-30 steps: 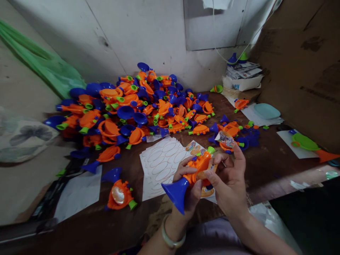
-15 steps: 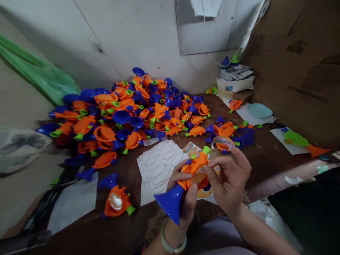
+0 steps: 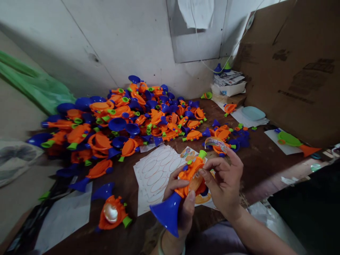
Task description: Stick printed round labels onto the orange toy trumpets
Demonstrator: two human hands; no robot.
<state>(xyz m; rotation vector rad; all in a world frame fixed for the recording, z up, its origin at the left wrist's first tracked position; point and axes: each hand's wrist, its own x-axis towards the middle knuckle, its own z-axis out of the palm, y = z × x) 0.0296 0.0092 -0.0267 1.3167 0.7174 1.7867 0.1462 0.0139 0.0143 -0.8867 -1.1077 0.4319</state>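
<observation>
My left hand (image 3: 178,205) is shut around an orange toy horn (image 3: 190,179) with a blue flared bell (image 3: 167,213) and a green mouthpiece, the bell pointing down and toward me. My right hand (image 3: 224,180) is at the horn's orange body, its thumb and fingertips pinching a translucent oval label (image 3: 196,183) against the body. Under both hands lie white sheets of oval label outlines (image 3: 155,173). A printed label sheet (image 3: 190,153) shows just past the horn, and part of it is hidden by my hands.
A large heap of orange, blue and green toy horns (image 3: 119,118) covers the dark wooden table (image 3: 255,161). A finished orange toy (image 3: 111,214) with a shiny disc lies at front left. Loose parts, paper and a curled label (image 3: 215,142) lie at right. Cardboard and a white wall bound the table.
The whole scene has shifted left and down in view as my head moved. The horn has tilted slightly, and my right fingertips now sit closer around the label on its body.
</observation>
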